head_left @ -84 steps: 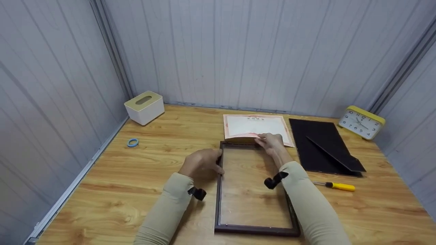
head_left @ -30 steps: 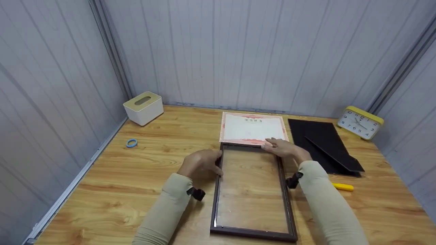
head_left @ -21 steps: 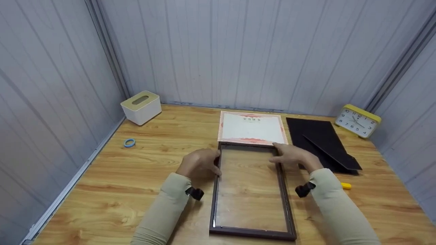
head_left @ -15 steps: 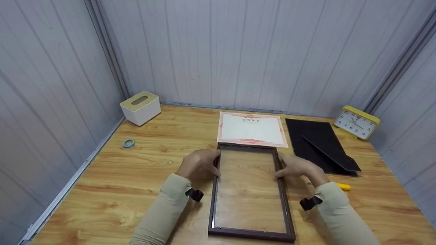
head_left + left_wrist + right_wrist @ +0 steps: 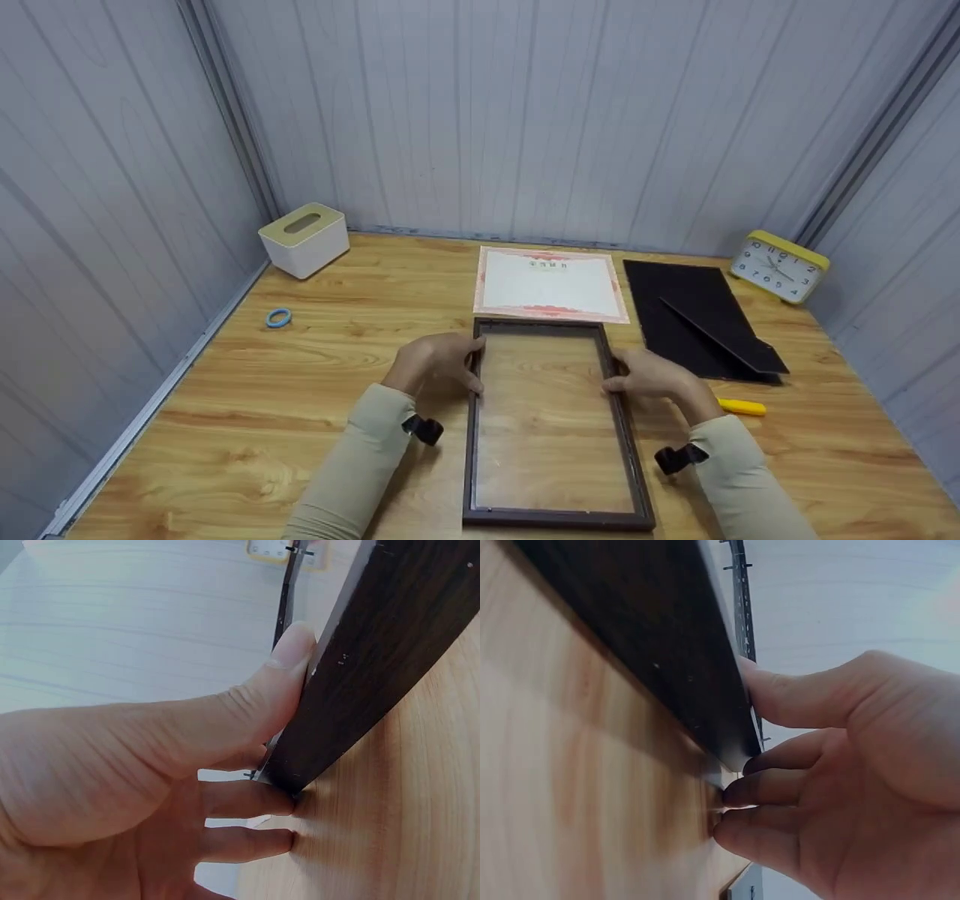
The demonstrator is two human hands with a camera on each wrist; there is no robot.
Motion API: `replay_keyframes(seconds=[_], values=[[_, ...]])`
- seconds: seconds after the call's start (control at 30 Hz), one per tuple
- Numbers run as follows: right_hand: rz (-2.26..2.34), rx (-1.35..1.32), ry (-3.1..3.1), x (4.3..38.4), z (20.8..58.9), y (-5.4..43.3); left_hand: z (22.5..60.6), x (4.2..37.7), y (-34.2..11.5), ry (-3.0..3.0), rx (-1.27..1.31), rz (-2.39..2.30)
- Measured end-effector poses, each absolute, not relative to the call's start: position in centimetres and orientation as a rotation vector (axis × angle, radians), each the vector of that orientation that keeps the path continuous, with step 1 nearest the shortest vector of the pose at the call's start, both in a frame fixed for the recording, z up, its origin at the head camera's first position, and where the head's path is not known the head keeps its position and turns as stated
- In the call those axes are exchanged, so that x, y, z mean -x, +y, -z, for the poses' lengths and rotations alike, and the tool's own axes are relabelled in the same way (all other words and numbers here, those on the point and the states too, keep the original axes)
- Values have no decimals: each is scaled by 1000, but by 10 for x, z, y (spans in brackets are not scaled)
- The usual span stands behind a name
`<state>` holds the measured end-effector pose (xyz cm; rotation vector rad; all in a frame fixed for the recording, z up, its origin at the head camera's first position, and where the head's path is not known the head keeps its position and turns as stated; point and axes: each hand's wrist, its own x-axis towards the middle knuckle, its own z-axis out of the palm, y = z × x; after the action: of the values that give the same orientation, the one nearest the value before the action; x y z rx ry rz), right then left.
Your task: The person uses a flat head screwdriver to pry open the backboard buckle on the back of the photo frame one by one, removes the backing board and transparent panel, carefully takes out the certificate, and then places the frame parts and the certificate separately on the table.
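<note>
A dark brown picture frame [image 5: 559, 517] with a clear pane lies lengthwise on the wooden table in the head view. My left hand [image 5: 442, 358] holds its left side near the far corner; in the left wrist view the thumb [image 5: 289, 652] presses the rail's upper edge and fingertips reach the table. On the opposite side, my right hand [image 5: 649, 373] grips the right rail, its thumb [image 5: 780, 694] against the edge in the right wrist view. Just beyond the frame's far end, a red-bordered certificate [image 5: 551, 289] lies flat, face up.
A black backing board [image 5: 667, 289] with a stand leg [image 5: 724, 337] lies right of the certificate. Near it are a yellow-handled screwdriver [image 5: 742, 407], partly hidden, and a yellow-and-white clock [image 5: 776, 270]. At left are a tissue box [image 5: 307, 247] and a blue ring [image 5: 278, 319].
My right hand has left the certificate, moved right and toward me, and taken hold of the frame's right rail. The certificate's raised near edge now lies flat. My left hand stays on the left rail.
</note>
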<state>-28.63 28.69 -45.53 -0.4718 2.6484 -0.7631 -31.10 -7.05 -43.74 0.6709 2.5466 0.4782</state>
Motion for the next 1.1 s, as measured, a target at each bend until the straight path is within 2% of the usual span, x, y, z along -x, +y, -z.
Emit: replay_keyframes(seconds=[0.43,0.8,1.1], values=[[738,497,2650,281,456,291,437,313,-71,2534,-658,-470],[726,432,2737,270,458,274,437,312,-73,2525,-638,-485],[1159,291,2629,269,450,272,437,313,-71,2526,-622,-453]])
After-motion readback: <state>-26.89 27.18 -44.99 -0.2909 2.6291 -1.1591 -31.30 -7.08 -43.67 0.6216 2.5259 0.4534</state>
